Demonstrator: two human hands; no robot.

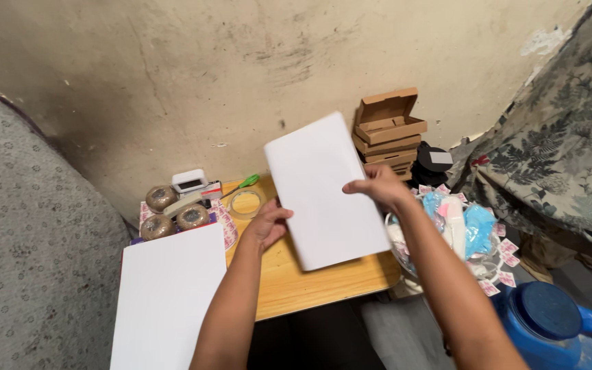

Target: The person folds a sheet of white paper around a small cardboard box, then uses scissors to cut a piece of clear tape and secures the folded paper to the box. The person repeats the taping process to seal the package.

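Observation:
Both my hands hold a white folded sheet of paper [325, 192] above a small wooden table [323, 284]. My left hand [266, 225] grips its left lower edge from beneath. My right hand [379, 186] pinches its right edge, fingers over the front. The sheet is tilted, its top leaning to the left. A larger white sheet [166, 294] lies flat on the left part of the table, by my left forearm.
Three twine balls [173, 214], a small white device [190, 182], a tape roll [247, 203] and a green-handled tool [244, 183] sit at the table's back. Stacked brown cardboard boxes [388, 133] stand behind. A bag of blue and white items [457, 229] and a blue jug [556, 322] are at right.

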